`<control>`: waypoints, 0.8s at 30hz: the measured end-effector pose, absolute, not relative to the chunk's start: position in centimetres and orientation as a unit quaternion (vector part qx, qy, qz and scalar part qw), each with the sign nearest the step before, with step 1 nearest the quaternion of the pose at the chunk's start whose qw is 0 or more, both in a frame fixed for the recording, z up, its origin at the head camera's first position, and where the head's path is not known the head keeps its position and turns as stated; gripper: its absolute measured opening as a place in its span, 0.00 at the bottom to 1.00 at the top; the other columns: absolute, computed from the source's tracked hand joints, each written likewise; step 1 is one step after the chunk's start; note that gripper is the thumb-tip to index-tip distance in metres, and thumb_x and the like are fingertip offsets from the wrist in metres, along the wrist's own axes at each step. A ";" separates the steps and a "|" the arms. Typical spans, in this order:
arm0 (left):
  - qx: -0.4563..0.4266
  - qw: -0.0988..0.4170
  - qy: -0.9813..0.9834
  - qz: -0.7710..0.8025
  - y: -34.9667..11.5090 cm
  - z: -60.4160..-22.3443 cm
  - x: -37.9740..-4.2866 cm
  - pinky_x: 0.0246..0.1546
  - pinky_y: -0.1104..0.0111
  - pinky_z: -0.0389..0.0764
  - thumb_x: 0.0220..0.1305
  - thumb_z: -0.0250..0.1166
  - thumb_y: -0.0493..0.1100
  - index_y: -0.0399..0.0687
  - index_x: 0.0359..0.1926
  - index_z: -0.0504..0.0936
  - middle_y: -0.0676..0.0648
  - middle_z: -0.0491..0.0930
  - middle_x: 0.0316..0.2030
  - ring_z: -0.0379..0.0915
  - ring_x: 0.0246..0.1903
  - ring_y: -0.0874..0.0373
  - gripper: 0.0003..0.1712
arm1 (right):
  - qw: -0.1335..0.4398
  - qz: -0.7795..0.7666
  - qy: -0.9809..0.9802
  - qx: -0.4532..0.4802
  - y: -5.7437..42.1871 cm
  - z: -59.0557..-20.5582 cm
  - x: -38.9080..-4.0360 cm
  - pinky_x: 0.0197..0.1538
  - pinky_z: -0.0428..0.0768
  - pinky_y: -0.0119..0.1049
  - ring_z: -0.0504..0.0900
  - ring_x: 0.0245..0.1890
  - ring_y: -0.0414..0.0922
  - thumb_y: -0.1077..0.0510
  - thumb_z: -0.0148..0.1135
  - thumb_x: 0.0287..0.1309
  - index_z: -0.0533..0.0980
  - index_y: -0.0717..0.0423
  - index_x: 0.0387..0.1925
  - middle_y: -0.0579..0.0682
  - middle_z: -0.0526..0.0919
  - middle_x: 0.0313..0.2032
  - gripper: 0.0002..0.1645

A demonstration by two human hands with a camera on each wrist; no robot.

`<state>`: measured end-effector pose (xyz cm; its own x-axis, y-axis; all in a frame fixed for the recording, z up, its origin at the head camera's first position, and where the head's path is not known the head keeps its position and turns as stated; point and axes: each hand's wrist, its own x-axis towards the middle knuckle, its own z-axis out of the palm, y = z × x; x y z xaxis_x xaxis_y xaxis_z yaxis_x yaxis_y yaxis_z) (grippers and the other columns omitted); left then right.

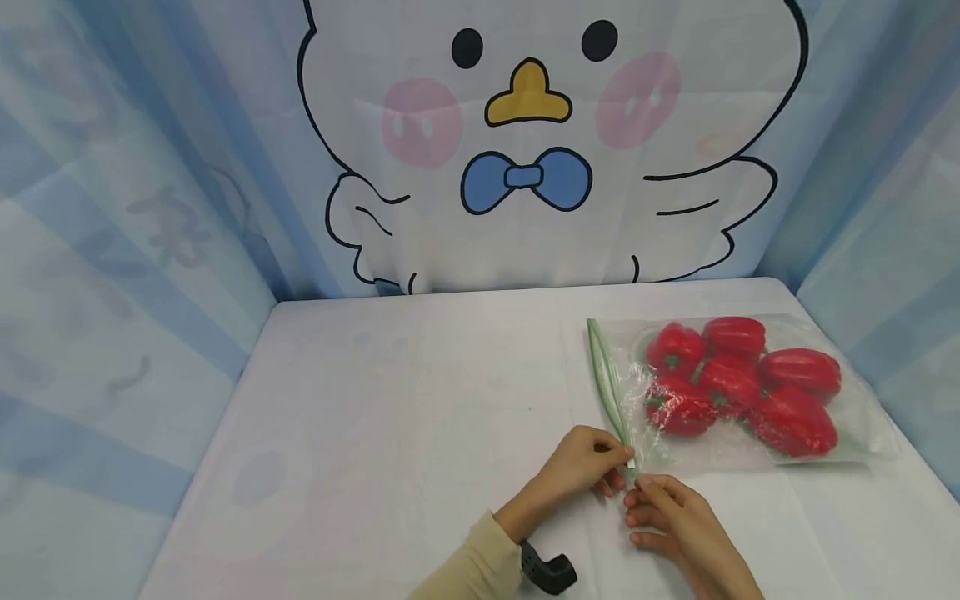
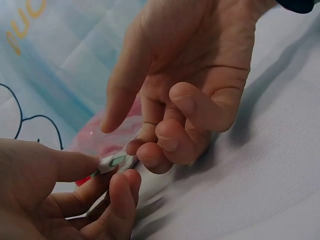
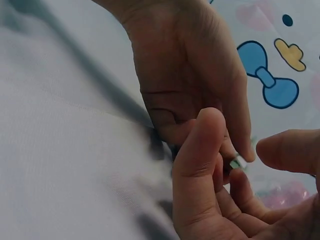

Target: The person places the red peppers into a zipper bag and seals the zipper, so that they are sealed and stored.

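A clear zip bag (image 1: 716, 450) holds several red bell peppers (image 1: 798, 421) and lies flat at the right of the table. Its mouth has two green zip strips (image 1: 606, 379), which stand slightly apart along their upper stretch. At the near end of these strips my left hand (image 1: 585, 458) pinches a small white zip slider (image 2: 107, 164) between thumb and fingers. Just beside it is my right hand (image 1: 678, 521), close to the bag's near corner. Its fingers curl loosely, and the left wrist view shows its thumb apart from its fingertips, with nothing visibly held.
A white cloth covers the table (image 1: 360, 433). Printed curtains (image 1: 135, 275) enclose its sides and back. A black wrist device (image 1: 551, 573) hangs by my left sleeve (image 1: 476, 562).
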<state>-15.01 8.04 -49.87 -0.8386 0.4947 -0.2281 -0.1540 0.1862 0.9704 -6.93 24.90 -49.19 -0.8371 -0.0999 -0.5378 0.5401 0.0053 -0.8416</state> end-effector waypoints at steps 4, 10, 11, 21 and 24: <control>0.098 0.261 0.715 0.640 8.1 -50.0 -15.1 0.17 0.77 0.75 0.72 0.66 0.42 0.32 0.36 0.88 0.51 0.78 0.16 0.73 0.15 0.66 0.15 | 0.237 -0.712 0.643 0.155 24.8 -49.6 -7.1 0.47 0.87 0.36 0.82 0.40 0.39 0.42 0.50 0.80 0.72 0.54 0.51 0.43 0.80 0.42 0.20; 0.092 0.258 0.711 0.647 8.3 -50.1 -14.8 0.16 0.79 0.73 0.72 0.66 0.41 0.30 0.36 0.88 0.54 0.75 0.14 0.70 0.13 0.67 0.15 | 0.238 -0.732 0.622 0.140 25.1 -50.2 -7.4 0.46 0.85 0.32 0.81 0.39 0.38 0.42 0.46 0.82 0.73 0.55 0.52 0.43 0.79 0.43 0.21; 0.093 0.257 0.712 0.646 8.3 -50.1 -14.8 0.16 0.79 0.73 0.72 0.66 0.42 0.31 0.36 0.88 0.54 0.75 0.14 0.70 0.13 0.67 0.15 | 0.238 -0.734 0.621 0.137 25.1 -50.3 -7.4 0.46 0.85 0.32 0.81 0.39 0.37 0.43 0.47 0.82 0.73 0.55 0.52 0.43 0.79 0.43 0.21; 0.131 0.265 0.740 0.604 8.0 -49.7 -14.8 0.16 0.76 0.76 0.72 0.67 0.44 0.40 0.33 0.86 0.52 0.79 0.17 0.73 0.15 0.65 0.13 | 0.207 -0.747 0.620 0.117 25.0 -50.7 -7.2 0.43 0.86 0.31 0.82 0.36 0.35 0.47 0.49 0.81 0.77 0.51 0.49 0.41 0.81 0.40 0.15; 0.137 0.264 0.742 0.601 8.0 -49.7 -14.8 0.15 0.76 0.76 0.71 0.68 0.44 0.39 0.32 0.86 0.49 0.80 0.17 0.72 0.15 0.66 0.12 | 0.190 -0.743 0.625 0.145 24.5 -50.6 -7.2 0.41 0.86 0.31 0.82 0.35 0.36 0.46 0.51 0.81 0.77 0.52 0.48 0.42 0.81 0.39 0.16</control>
<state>-14.81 8.01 -49.65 -0.8232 0.5202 -0.2276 -0.1141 0.2411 0.9638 -7.24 24.53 -50.60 -0.8859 -0.1021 -0.4525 0.4633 -0.1472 -0.8739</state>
